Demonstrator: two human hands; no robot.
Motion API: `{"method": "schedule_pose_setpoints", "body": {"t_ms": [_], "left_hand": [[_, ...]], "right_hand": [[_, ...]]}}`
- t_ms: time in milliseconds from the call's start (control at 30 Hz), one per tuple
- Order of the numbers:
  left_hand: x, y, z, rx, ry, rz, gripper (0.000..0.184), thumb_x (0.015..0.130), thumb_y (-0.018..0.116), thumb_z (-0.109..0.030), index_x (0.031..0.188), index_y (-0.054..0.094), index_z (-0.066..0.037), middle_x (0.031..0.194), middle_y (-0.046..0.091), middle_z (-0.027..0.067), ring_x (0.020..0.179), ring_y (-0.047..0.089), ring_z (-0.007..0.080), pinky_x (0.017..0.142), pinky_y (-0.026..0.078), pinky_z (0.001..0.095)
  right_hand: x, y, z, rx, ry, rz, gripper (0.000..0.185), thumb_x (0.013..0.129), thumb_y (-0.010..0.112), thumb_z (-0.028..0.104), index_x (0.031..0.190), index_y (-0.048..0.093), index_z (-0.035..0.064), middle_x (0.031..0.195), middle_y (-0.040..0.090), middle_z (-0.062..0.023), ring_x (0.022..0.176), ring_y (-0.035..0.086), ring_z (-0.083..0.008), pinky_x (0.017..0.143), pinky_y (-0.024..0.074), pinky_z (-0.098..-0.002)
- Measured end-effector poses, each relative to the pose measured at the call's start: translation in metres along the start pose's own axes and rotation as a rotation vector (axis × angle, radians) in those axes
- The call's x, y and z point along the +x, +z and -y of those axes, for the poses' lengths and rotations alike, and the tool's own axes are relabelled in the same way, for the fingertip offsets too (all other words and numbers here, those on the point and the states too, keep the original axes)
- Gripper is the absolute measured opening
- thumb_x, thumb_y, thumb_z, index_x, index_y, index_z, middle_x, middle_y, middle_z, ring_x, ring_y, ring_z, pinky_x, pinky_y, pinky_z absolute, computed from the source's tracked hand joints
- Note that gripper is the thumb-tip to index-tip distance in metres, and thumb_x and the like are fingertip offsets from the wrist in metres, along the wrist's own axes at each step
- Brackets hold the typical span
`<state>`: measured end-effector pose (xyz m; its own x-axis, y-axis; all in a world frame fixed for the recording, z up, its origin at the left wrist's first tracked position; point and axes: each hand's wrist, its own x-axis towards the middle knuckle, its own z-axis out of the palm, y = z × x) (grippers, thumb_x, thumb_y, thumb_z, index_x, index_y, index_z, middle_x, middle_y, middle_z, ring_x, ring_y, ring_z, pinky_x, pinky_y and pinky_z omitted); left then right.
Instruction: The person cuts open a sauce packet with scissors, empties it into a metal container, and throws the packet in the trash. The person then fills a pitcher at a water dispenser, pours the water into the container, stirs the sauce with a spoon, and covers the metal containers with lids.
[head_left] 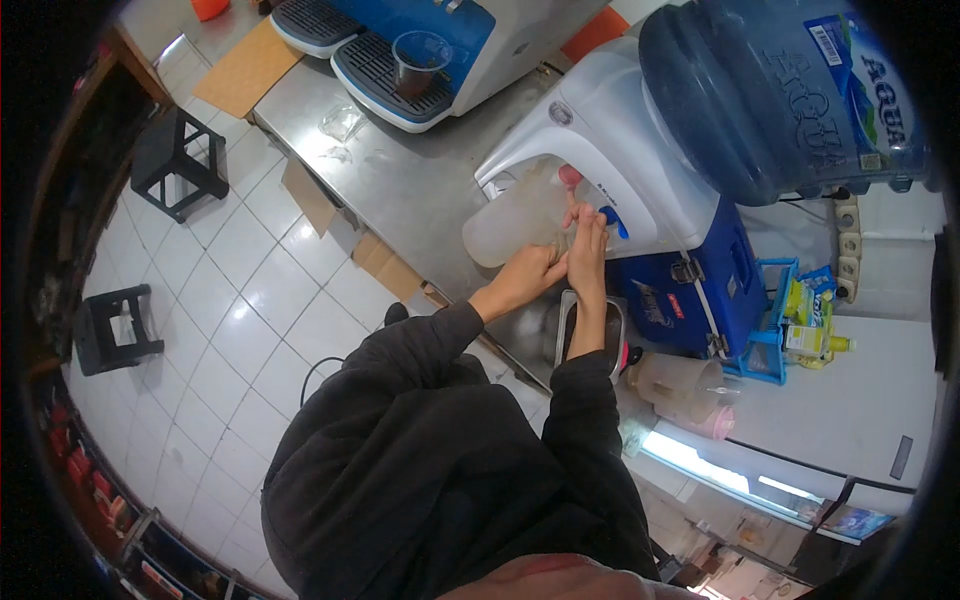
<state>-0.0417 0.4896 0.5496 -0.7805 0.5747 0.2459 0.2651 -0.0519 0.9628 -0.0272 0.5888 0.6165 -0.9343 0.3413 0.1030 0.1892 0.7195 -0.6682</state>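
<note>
A frosted plastic pitcher (500, 228) is tilted beneath the front of a white water dispenser (592, 125). My left hand (528, 275) is closed at the pitcher's near side, where its handle seems to be; the fingers partly hide it. Close beside it, my right hand (588, 252) has its fingers stretched toward the dispenser's taps. One fingertip reaches the red tap (569, 176), and the other fingers lie next to the blue tap (614, 222). Whether water is running cannot be made out.
A large blue water bottle (740, 100) sits on the dispenser. A blue cool box (680, 290), a metal container (565, 330) and another pitcher (675, 388) stand to the right. A drink machine (400, 75) holds a plastic cup (415, 70). Black stools (178, 165) are on the tiled floor.
</note>
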Motion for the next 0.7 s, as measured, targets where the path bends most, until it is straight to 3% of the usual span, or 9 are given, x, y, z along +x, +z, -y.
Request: {"method": "schedule_pose_setpoints", "body": {"t_ms": [467, 700], "left_hand": [[0.0001, -0.0004, 0.0036, 0.024, 0.007, 0.015, 0.038, 0.086, 0.053, -0.025, 0.065, 0.045, 0.006, 0.057, 0.041, 0.0256, 0.050, 0.039, 0.0393, 0.050, 0.035, 0.0428], [-0.0001, -0.0005, 0.0025, 0.021, 0.007, 0.007, 0.039, 0.085, 0.054, -0.024, 0.064, 0.044, 0.006, 0.057, 0.041, 0.0263, 0.049, 0.039, 0.0402, 0.049, 0.034, 0.0435]], "right_hand": [[-0.0004, 0.0001, 0.0012, 0.036, 0.006, -0.023, 0.048, 0.096, 0.022, 0.034, 0.123, 0.050, 0.0053, 0.086, 0.048, -0.0086, 0.092, 0.040, -0.0242, 0.089, 0.0246, -0.0364], [0.0003, 0.0032, -0.0031, 0.029, -0.023, -0.050, 0.049, 0.096, 0.022, 0.036, 0.106, 0.056, 0.0020, 0.086, 0.048, -0.0089, 0.090, 0.039, -0.0251, 0.087, 0.0252, -0.0374]]}}
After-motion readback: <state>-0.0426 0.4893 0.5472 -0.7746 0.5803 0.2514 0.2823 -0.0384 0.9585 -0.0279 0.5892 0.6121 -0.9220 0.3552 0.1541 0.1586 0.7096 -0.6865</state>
